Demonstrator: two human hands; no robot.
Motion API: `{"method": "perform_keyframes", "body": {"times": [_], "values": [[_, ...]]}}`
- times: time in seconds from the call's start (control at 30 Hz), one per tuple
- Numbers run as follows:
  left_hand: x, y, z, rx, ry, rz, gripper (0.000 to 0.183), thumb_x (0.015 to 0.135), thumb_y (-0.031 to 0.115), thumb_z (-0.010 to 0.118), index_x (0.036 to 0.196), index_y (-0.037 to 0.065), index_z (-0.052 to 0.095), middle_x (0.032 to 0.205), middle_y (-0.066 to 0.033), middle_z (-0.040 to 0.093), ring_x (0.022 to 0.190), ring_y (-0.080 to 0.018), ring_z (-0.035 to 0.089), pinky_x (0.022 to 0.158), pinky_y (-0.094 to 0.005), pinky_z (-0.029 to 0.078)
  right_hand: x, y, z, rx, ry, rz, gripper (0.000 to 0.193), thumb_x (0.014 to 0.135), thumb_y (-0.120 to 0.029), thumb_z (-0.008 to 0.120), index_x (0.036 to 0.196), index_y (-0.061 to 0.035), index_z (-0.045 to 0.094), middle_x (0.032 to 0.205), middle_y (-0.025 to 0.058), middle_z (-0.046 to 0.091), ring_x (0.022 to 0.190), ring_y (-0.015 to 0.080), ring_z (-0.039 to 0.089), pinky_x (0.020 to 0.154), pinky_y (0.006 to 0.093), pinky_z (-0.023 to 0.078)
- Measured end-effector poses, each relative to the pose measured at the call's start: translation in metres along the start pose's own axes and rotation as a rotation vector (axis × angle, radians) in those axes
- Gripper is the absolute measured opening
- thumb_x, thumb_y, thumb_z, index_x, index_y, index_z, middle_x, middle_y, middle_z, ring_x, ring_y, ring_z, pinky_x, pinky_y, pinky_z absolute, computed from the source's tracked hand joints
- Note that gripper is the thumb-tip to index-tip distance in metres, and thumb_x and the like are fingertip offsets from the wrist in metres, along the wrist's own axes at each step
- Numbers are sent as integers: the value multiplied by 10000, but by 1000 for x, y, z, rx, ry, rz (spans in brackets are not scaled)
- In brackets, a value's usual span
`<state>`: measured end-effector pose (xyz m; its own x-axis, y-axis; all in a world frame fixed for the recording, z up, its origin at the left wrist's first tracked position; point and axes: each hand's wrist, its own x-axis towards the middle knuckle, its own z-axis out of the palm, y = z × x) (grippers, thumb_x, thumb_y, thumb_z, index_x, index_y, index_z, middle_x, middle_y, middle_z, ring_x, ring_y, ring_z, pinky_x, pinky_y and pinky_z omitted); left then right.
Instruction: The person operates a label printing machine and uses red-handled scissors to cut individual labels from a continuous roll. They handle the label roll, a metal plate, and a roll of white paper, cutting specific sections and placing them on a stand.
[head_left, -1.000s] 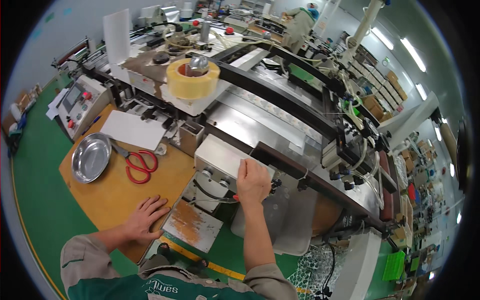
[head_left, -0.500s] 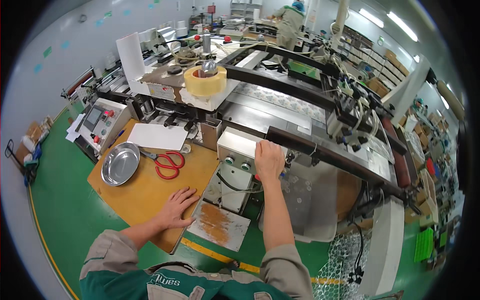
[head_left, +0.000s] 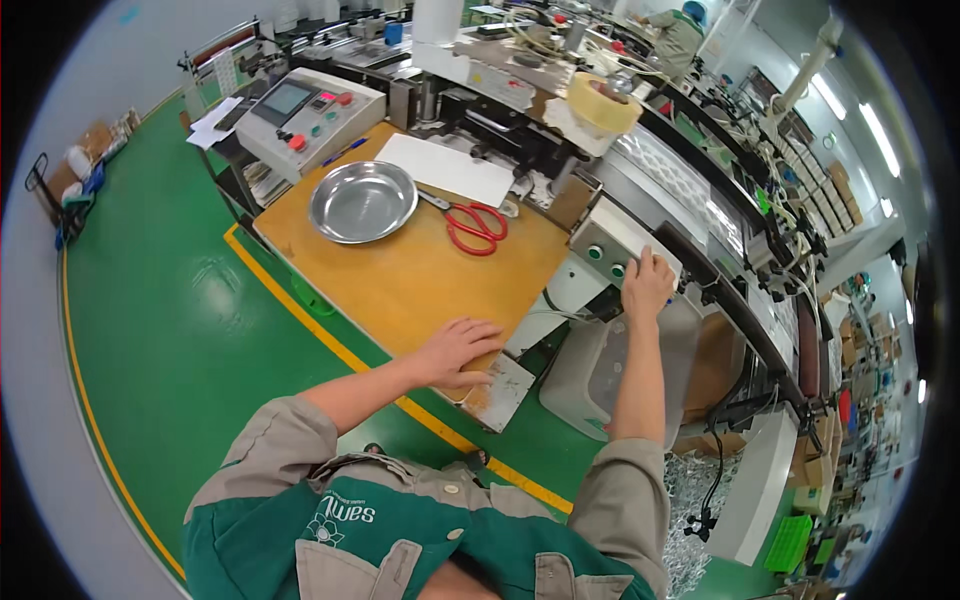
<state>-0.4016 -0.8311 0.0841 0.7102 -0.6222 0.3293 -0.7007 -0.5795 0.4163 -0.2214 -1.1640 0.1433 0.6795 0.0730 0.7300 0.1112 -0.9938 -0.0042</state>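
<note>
The hands are well apart. The left hand [head_left: 458, 352] lies palm down, fingers spread, by the near right edge of the yellow-brown desk [head_left: 420, 295]. The right hand [head_left: 648, 288] bends over the right end of the pale control box [head_left: 620, 230], just beside the desk — whether it grips anything I cannot tell. Two green-ringed buttons [head_left: 595, 252] face forward; red-handled scissors [head_left: 477, 230] point toward a metal bowl [head_left: 363, 202].

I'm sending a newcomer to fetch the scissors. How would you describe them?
Find the orange tabletop under the left hand. Toward its far side sits a round metal dish. Just right of it, nearer than a white sheet, lie the scissors, set apart by red looped handles.
</note>
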Motion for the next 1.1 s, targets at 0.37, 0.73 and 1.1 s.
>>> {"method": "perform_keyframes", "body": {"times": [0.37,0.73,1.1], "values": [[-90,-21,-52,31,93,-37,608,749,318,711,1295,145,504,1379,-81,441,1272,-289,400,1034,-442,307,11,-23,-10,-269,-579,261,805,764,-123,604,1468,-87,215,1520,148,226,1407,321,201,1099,451,301],[-94,-19,-56,127,44,-29,717,713,356,737,1343,156,462,1418,-81,399,1297,-280,363,1047,-445,269,26,-47,-23,-180,-707,401,985,729,-308,740,1479,-99,136,1511,124,186,1402,339,159,1065,456,360],[-57,-74,-92,-353,-212,130,463,816,268,676,1229,89,567,1283,-89,524,1103,-275,518,896,-370,425,2,-69,1,-116,-286,475,804,730,-109,626,1434,-61,241,1468,121,240,1398,331,161,936,569,344]]}}
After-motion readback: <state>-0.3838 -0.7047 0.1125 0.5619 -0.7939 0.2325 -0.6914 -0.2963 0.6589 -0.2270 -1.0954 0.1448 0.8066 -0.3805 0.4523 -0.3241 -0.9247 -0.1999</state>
